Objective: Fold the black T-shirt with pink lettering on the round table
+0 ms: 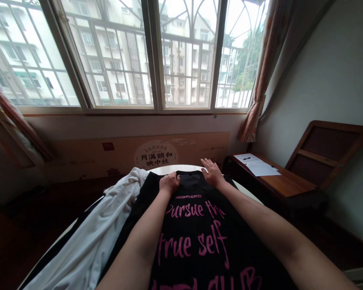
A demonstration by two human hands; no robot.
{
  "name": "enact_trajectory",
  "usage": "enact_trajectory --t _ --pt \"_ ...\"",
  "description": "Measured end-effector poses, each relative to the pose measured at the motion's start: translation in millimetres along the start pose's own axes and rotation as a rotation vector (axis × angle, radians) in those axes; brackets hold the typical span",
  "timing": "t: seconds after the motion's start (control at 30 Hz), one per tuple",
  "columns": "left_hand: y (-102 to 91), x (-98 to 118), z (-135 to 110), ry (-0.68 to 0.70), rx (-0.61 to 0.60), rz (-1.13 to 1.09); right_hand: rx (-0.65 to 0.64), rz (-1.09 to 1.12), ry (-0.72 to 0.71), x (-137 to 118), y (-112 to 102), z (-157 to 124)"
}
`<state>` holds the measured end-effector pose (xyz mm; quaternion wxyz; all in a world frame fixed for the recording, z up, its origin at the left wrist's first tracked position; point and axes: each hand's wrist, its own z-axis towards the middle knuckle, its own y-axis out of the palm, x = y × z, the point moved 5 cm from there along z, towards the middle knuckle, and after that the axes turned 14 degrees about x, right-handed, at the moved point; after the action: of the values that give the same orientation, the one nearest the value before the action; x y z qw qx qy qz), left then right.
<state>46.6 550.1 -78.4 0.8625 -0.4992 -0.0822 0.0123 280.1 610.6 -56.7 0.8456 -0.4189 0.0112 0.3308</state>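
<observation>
A black T-shirt [193, 225] with pink lettering lies spread out on a white table [190, 167], its neckline towards the window. My left hand [169, 183] is at the left side of the neckline, with its fingers curled down on the black cloth. On the other side of the neckline, my right hand [212, 173] rests by the shoulder with its fingers stretched out and apart. To the left of the T-shirt lies a crumpled white garment [109, 217]. My forearms cover parts of the T-shirt, and its lower end runs out of view.
A wooden desk [293, 183] with white papers [257, 164] stands to the right, beside a tilted wooden panel [329, 153]. Behind the table, a printed board [121, 149] leans below the barred window [184, 72]. Curtains [254, 108] hang on both sides.
</observation>
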Motion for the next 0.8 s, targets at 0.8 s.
enact_trajectory --t 0.8 --pt "-94.5 15 -81 0.161 -0.307 -0.061 -0.06 0.402 0.565 129 -190 -261"
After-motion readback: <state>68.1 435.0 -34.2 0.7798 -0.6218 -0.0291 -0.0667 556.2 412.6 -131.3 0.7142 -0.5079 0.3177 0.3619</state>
